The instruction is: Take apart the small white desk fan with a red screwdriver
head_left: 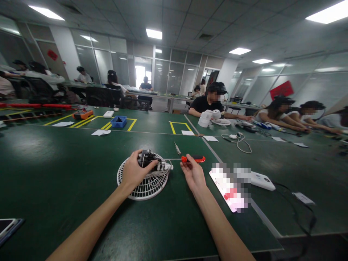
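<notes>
My left hand (137,168) is closed around a black fan motor (148,156) with white parts and wires. The motor rests on a round white fan grille (148,188), which lies flat on the green table. In my right hand (193,172) is a screwdriver (199,158) with a red and black handle, gripped between thumb and fingers. Its thin shaft lies level and points left at the motor's white end; whether the tip touches a screw is too small to tell. Beyond the screwdriver, a small pointed tool with a clear handle (177,148) lies on the table.
Right of my hands lie a lit, partly blurred phone (224,190) and a white device (262,180) with a black strap. Farther off are a blue bin (119,121), paper slips, an orange multimeter (83,115) and a white cable (243,143). A co-worker (209,99) sits across the table.
</notes>
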`<state>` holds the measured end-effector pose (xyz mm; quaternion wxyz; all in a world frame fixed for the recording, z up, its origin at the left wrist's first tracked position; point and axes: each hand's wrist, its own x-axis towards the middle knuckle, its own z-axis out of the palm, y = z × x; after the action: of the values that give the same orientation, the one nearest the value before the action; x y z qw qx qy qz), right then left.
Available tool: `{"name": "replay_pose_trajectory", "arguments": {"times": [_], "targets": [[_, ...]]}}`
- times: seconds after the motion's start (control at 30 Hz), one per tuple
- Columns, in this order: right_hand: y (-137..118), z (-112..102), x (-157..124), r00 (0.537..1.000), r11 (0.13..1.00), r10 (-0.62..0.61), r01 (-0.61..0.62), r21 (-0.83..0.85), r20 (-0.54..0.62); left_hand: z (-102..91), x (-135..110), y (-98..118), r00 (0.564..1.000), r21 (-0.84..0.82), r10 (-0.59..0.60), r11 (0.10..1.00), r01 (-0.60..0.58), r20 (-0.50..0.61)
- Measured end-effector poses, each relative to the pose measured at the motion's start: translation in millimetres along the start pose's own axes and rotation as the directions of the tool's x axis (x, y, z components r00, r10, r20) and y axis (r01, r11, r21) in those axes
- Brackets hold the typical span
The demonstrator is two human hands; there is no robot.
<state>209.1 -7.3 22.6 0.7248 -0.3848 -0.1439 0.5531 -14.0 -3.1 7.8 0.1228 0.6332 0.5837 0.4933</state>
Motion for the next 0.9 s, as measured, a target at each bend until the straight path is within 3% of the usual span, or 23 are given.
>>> {"name": "replay_pose_trajectory", "arguments": {"times": [0.9], "targets": [[-1.1,1.0,-1.6,0.999,0.998,-0.036,0.035,0.049,0.021,0.8,-0.5,-1.6,1.0,0.011,0.0,1.0,0.0,0.003]]}}
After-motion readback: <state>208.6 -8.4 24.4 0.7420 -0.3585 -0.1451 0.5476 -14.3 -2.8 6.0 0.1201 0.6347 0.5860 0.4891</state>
